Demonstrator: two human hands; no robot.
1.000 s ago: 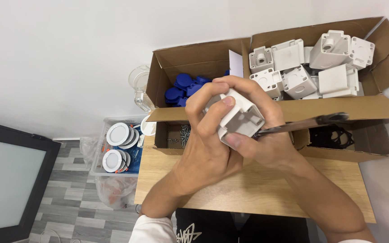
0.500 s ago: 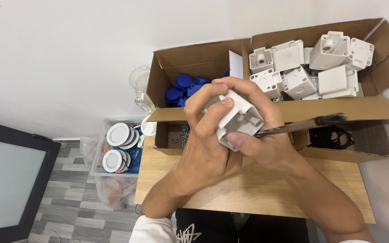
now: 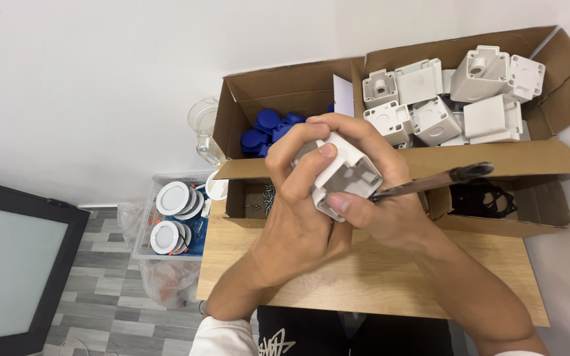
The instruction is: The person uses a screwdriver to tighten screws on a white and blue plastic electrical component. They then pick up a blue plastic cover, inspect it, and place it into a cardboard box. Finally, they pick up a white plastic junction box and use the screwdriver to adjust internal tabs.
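A white plastic box housing (image 3: 344,175) is held up above the wooden table (image 3: 364,277), in front of the cardboard box (image 3: 509,158). My left hand (image 3: 298,217) wraps it from the left and below, fingers over its top. My right hand (image 3: 384,198) grips it from the right, thumb under its lower corner. The same hand holds a dark-handled screwdriver (image 3: 437,180) that points into the housing from the right.
The cardboard box holds several white housings (image 3: 456,99) on the right, blue caps (image 3: 268,128) on the left, small screws (image 3: 262,198) and black gaskets (image 3: 479,198) in its front compartments. A clear bin of round white lamps (image 3: 173,217) stands on the floor at left, beside a dark panel (image 3: 14,264).
Both hands have kept the housing in nearly the same place. The screwdriver has tilted slightly; nothing was let go.
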